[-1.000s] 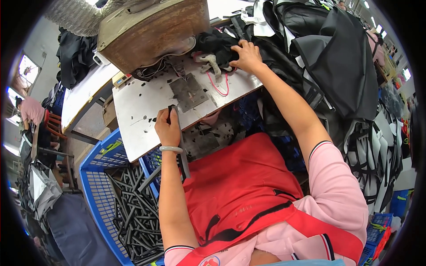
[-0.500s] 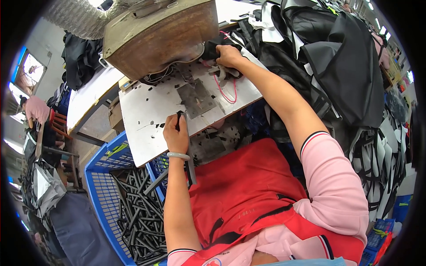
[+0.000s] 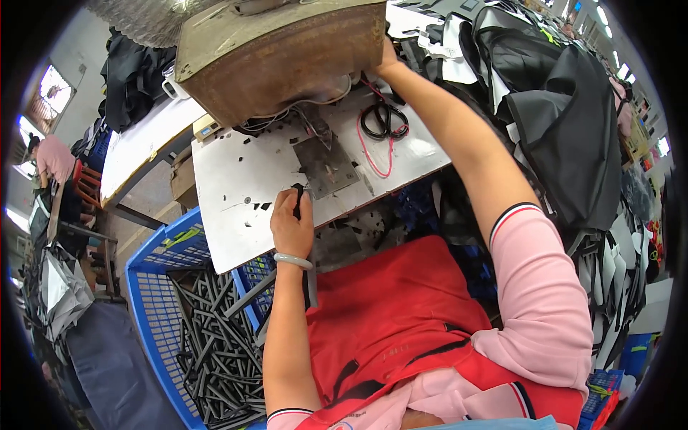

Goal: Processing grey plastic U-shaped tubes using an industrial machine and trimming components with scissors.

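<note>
My left hand is closed around a narrow black strip at the near edge of the white work table. More of the dark strip hangs below the hand, past the wrist. My right hand reaches to the far right end of a rusty metal machine housing, which hides its fingers. Below that housing, a pointed machine part stands over a square metal plate. Black-handled scissors with a pink cord lie on the table, under my right forearm.
A blue basket full of short black strips stands beside my left arm. Black and white sheet material is heaped at the right. Small black scraps dot the table. Another person works at the far left.
My right hand has moved away from the dark cloth by the scissors to the far side of the housing, uncovering the scissors. My left hand keeps the strip. The view has shifted slightly.
</note>
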A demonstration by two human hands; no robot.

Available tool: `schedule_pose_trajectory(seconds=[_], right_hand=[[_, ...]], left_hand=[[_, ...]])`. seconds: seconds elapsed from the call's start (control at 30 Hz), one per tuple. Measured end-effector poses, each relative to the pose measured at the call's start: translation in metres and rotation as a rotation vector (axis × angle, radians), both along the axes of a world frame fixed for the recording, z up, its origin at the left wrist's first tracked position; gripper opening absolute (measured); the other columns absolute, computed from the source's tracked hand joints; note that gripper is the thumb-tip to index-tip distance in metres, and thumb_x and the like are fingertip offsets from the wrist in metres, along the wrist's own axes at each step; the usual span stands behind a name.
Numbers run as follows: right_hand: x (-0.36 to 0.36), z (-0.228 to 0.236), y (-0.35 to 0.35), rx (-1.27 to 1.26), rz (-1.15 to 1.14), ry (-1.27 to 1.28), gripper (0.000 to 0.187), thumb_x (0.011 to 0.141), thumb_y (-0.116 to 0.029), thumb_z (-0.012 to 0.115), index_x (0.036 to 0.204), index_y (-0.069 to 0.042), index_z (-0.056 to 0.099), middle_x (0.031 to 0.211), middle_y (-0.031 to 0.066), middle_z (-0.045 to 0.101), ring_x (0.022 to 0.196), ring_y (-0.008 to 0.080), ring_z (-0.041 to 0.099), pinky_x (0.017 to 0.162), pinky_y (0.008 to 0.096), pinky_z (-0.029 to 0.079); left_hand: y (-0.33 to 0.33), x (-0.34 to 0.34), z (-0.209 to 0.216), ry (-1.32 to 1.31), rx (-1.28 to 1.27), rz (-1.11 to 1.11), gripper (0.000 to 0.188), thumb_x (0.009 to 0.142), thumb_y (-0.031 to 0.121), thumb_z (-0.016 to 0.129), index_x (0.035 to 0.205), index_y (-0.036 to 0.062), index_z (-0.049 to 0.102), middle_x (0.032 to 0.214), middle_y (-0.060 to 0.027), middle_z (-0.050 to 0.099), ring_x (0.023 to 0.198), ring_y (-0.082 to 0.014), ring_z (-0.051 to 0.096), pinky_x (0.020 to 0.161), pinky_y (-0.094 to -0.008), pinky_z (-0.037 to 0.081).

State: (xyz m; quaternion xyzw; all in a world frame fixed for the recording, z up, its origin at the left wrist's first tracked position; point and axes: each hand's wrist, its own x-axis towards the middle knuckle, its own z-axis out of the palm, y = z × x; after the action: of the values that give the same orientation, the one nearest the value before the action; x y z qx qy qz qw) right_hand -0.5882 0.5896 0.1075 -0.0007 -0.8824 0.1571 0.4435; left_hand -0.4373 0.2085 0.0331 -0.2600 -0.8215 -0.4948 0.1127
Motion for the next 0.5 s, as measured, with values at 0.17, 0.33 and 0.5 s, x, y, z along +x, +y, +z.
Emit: schedule_pose_trajectory(seconds=[0.17, 0.33, 0.5], right_hand=[[-0.004, -0.059, -0.024, 0.011, -0.007, -0.29, 0.036, 0.083, -0.014, 0.051, 0.118, -0.004, 0.054, 0.115, 0.0241, 0.06, 0.107, 0.0428, 0.055, 0.09, 0.0463, 0.046], [0.031, -0.054, -0.029, -0.035, -0.071, -0.531, 0.043, 0.079, -0.013, 0.055, 0.122, -0.005, 0.053, 0.131, 0.0201, 0.05, 0.115, 0.0378, 0.053, 0.098, 0.0435, 0.044], [0.075, -0.042, -0.033, 0.028, -0.003, -0.577, 0.037, 0.08, -0.015, 0.059, 0.116, -0.011, 0.062, 0.122, 0.0171, 0.053, 0.106, 0.036, 0.057, 0.092, 0.0423, 0.046]], left_hand=[[0.003, 0.0, 0.0, 0.031, 0.039, 0.007, 0.023, 0.09, 0.013, 0.059, 0.086, -0.0093, 0.059, 0.092, -0.0182, 0.061, 0.078, -0.0317, 0.059, 0.071, -0.0334, 0.047], [0.003, 0.0, 0.0, 0.076, 0.004, 0.0, 0.024, 0.09, 0.014, 0.058, 0.086, -0.0094, 0.06, 0.092, -0.0185, 0.062, 0.078, -0.0331, 0.059, 0.072, -0.0342, 0.047], [0.001, 0.001, -0.001, 0.024, -0.067, 0.015, 0.029, 0.092, 0.02, 0.057, 0.091, -0.0082, 0.062, 0.101, -0.0176, 0.062, 0.087, -0.0358, 0.061, 0.077, -0.0375, 0.048]])
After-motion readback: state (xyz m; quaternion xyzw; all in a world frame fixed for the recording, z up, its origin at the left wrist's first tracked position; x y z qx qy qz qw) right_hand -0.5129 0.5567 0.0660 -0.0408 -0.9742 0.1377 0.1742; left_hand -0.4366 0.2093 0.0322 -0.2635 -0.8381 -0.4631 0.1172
